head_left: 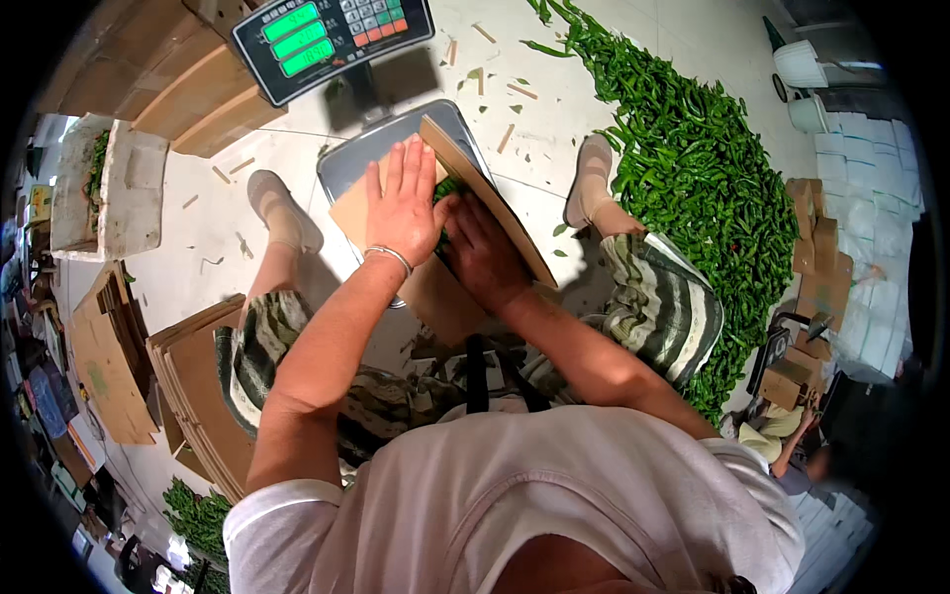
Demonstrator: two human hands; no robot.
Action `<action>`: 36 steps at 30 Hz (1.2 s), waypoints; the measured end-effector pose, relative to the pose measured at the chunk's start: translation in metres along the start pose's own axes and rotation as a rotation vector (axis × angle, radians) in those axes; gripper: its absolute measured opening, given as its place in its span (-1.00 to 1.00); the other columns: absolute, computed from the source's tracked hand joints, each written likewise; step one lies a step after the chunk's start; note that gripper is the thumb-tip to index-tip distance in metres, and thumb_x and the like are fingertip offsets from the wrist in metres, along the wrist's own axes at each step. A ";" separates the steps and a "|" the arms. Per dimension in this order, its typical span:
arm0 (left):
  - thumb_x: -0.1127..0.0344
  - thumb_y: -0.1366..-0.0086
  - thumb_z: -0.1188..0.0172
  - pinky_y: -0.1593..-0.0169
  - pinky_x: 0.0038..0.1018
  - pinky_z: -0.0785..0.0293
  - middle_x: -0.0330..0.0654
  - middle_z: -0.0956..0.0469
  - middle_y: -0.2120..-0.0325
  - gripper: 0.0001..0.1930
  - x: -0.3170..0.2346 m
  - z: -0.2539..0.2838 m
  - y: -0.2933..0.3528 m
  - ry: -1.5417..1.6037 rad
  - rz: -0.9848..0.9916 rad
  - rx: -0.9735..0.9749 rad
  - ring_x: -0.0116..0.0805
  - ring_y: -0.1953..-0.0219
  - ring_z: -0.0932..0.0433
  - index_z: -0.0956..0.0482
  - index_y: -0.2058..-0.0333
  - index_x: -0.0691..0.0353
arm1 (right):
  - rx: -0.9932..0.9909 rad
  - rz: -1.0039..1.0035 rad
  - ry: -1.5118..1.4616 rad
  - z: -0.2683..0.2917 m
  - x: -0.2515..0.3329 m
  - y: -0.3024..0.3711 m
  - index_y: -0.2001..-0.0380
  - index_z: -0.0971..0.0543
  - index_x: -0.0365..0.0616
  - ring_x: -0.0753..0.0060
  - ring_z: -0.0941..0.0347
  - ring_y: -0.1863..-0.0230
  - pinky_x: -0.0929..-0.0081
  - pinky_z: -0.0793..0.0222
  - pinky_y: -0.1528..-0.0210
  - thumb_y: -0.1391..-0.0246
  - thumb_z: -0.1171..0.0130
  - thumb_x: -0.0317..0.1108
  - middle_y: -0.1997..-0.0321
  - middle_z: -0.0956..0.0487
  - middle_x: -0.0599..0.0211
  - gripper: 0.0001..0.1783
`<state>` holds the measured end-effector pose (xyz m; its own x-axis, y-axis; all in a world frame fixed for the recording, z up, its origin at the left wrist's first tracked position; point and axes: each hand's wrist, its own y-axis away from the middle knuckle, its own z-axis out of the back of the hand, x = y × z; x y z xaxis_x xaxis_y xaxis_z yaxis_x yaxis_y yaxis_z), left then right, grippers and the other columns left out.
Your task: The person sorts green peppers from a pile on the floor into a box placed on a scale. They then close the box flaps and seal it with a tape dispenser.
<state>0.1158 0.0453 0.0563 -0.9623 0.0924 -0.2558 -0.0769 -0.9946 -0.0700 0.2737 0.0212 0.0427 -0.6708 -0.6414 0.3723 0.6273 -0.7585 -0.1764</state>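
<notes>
on the right side of the floor [539, 188] spreads a broad heap of long green peppers [693, 188], just beside the person's right foot. between the two feet stands a scale, its grey platform [346, 158] bare along the far and left edges, with a lit display head [332, 40] beyond the far edge. a cardboard box [443, 297] sits on the platform and covers its near right corner, its right-hand panel [510, 226] standing up at a tilt. the left hand [408, 203] lies flat on the left flap [348, 213], fingers straight, gripping nothing. the right hand [485, 252] reaches inside, against that panel; its fingertips are hidden, so its grip cannot be told. a few green peppers in the box [447, 186] show between the hands. a thin bracelet [389, 256] circles the left wrist.
</notes>
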 end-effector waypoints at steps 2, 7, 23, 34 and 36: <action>0.07 -0.27 0.02 -0.33 -0.03 0.27 -0.12 0.05 -0.33 -0.32 -0.004 0.001 0.001 -0.006 0.002 0.019 -0.12 -0.36 0.09 -0.01 -0.28 0.22 | -0.045 -0.019 -0.055 -0.006 -0.002 0.003 -0.11 -0.29 -0.32 -0.08 -0.07 -0.31 0.15 -0.04 -0.32 -0.08 0.00 -0.37 -0.28 -0.20 0.02 -0.49; -0.17 -0.30 0.19 -0.34 -0.11 0.26 -0.14 0.00 -0.32 -0.29 0.007 -0.007 0.000 -0.096 -0.031 -0.102 -0.18 -0.35 0.05 -0.06 -0.27 0.20 | -0.151 0.023 -0.117 0.015 0.006 -0.002 -0.03 -0.35 -0.29 -0.16 -0.20 -0.19 0.17 -0.18 -0.21 -0.02 -0.10 -0.39 -0.13 -0.33 0.01 -0.53; 0.01 -0.20 0.01 -0.32 0.07 0.30 0.01 0.07 -0.32 -0.29 -0.008 0.011 0.006 -0.273 0.169 0.143 -0.13 -0.37 0.15 -0.10 -0.24 0.31 | 0.105 -0.085 -0.182 0.030 0.022 0.033 -0.31 0.03 -0.22 -0.01 0.13 -0.40 0.15 0.16 -0.36 -0.01 -0.10 0.14 -0.40 0.03 0.02 -0.02; -0.03 -0.24 0.06 -0.21 -0.13 0.04 -0.26 -0.34 -0.15 -0.51 0.019 0.000 0.006 0.149 0.350 -0.292 -0.17 -0.13 -0.29 -0.38 -0.11 -0.06 | -0.153 -0.029 0.157 -0.005 0.043 0.045 -0.19 -0.27 -0.03 0.31 -0.06 -0.33 0.07 0.12 -0.31 -0.02 -0.08 -0.11 -0.31 -0.21 0.42 -0.35; -0.07 -0.22 0.04 -0.13 -0.21 -0.06 -0.29 -0.26 -0.21 -0.48 0.025 0.003 0.007 0.103 0.302 -0.234 -0.21 -0.12 -0.30 -0.35 -0.14 -0.10 | -0.145 0.007 0.128 0.003 0.034 0.042 -0.14 -0.33 -0.02 0.33 -0.14 -0.30 0.08 0.06 -0.29 -0.02 -0.09 -0.17 -0.25 -0.29 0.46 -0.41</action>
<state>0.0908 0.0402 0.0525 -0.9002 -0.1868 -0.3934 0.2788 -0.9411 -0.1912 0.2783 -0.0327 0.0504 -0.7169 -0.6494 0.2536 0.5749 -0.7565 -0.3117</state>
